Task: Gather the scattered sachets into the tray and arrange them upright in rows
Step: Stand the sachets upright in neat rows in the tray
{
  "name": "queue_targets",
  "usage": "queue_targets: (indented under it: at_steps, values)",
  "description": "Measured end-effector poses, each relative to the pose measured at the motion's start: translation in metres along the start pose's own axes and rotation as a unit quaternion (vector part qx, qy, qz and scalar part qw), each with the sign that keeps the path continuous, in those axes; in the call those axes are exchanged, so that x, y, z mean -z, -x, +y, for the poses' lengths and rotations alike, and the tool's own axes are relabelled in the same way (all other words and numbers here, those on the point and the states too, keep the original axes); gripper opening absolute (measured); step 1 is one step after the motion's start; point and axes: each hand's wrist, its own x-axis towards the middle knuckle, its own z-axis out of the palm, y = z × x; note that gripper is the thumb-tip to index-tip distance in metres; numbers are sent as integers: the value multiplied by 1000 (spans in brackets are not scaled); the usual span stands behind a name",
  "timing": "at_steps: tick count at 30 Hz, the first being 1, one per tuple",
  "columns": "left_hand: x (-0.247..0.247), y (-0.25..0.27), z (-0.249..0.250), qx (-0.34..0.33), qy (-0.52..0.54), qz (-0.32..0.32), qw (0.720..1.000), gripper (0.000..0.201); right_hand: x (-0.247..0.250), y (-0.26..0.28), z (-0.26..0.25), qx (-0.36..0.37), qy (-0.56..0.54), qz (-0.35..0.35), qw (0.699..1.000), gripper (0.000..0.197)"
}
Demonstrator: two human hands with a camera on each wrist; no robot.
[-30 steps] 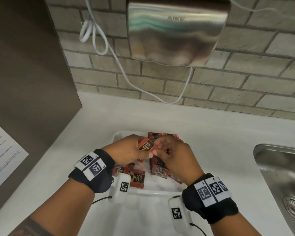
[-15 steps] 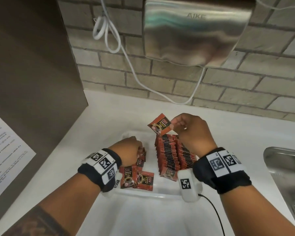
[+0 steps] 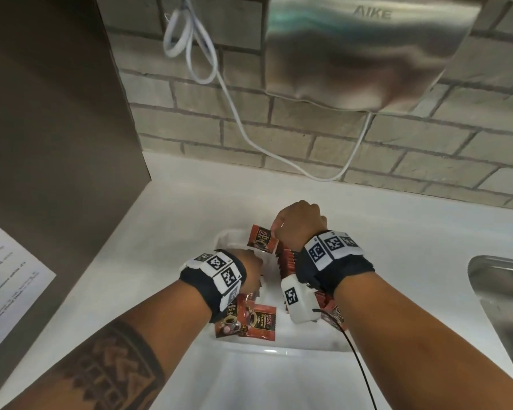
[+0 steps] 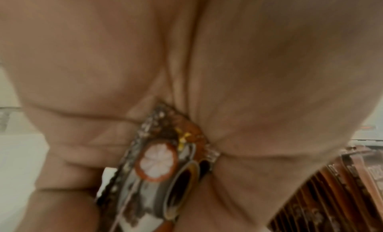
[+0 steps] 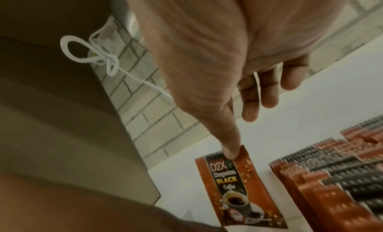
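Head view: a white tray (image 3: 279, 349) is seen on the counter (image 3: 172, 220), below a hand dryer (image 3: 367, 48). In the right hand (image 3: 298, 224) 1 sachet (image 3: 262, 239) is pinched by its top edge and held at the far end of the tray, just beside the upright rows (image 3: 288, 261). The left hand (image 3: 251, 272) is lowered into the tray's left half; 2 loose sachets (image 3: 251, 319) are seen lying flat near the front wall.

Left wrist view: the left hand's fingers (image 4: 82, 153) are curled round a further sachet (image 4: 157, 166), which is gripped edge-on. The packed rows (image 4: 323, 194) are visible at lower right.

Right wrist view: the held sachet (image 5: 238, 186) is pinched between thumb and forefinger and hangs face-out and slightly tilted, apart from the serrated tops of the rows (image 5: 331, 178). The remaining fingers are extended and hold nothing.

Risks, as judged: if the sachet is pressed in at a tilt, neighbouring sachets may be toppled, since the rows appear to stand only by mutual support. The thin corner pinch may slip. The wrist camera housing (image 3: 296, 300) hangs over the rows and may disturb them
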Motion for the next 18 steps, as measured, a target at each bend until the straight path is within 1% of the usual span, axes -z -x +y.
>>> queue_targets:
  at_steps: [3,6,12,18]
  values:
    - [0,0,-3,-7,-3,-5,1000,44,-8,-5,-2,13,34,-7,999,25]
    - [0,1,-3,-21,-8,-24,999,42,-11,-7,-4,20,51,-19,998,25]
    - [0,-4,-2,-9,30,-10,999,43,-16,-9,-5,23,60,-21,998,23]
    - [-1,-7,-3,5,32,-23,999,36,-18,-9,-3,30,60,-14,998,22]
